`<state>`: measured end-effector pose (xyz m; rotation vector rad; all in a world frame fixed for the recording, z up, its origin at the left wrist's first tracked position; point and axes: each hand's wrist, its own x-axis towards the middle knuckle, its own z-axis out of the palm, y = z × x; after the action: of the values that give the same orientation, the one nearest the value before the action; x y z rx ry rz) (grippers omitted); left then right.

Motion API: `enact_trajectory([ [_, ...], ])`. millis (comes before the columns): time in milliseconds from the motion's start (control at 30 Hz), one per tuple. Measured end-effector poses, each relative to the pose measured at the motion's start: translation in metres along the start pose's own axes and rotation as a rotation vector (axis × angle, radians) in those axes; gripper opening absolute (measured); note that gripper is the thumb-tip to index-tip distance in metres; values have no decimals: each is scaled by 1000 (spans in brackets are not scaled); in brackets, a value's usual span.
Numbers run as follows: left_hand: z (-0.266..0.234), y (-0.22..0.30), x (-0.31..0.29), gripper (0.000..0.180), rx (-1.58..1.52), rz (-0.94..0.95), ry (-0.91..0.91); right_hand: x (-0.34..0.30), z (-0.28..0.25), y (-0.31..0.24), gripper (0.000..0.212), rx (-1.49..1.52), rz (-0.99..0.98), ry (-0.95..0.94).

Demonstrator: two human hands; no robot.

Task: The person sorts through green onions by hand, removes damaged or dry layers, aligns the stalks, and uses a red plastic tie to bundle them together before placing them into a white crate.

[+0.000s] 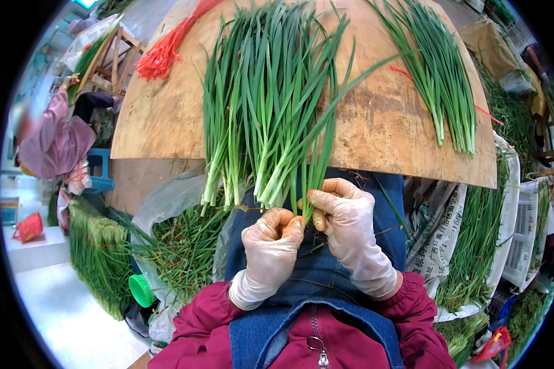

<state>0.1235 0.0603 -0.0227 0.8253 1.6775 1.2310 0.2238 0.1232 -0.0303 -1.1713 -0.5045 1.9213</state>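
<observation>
"Which step are we watching?"
"Probably cleaning stem bases; the next move seems to be calling for a light pull."
"Hands?"
"Left hand (266, 249) is pinching a few green stalks (314, 175) low; right hand (354, 230) is pinching beside it. Stalks are overhanging the wooden board's (400, 135) near edge."

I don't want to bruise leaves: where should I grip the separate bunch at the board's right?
Probably the pale stems of the separate bunch, with the right hand, once free, coming from the board's near edge: the stems lie close together and point toward you, while the leaves fan wider at the far end.
</observation>
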Motion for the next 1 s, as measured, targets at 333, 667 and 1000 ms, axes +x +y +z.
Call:
enact_trajectory([
  [333,-158,20,-46,11,542,-154,-370,8,-4,-11,12,4,58,-71],
  [667,-147,6,-24,19,857,351,-16,15,4,-17,21,-138,66,-116],
  [1000,-21,29,25,27,962,813,50,19,13,-15,25,-225,0,-131],
])
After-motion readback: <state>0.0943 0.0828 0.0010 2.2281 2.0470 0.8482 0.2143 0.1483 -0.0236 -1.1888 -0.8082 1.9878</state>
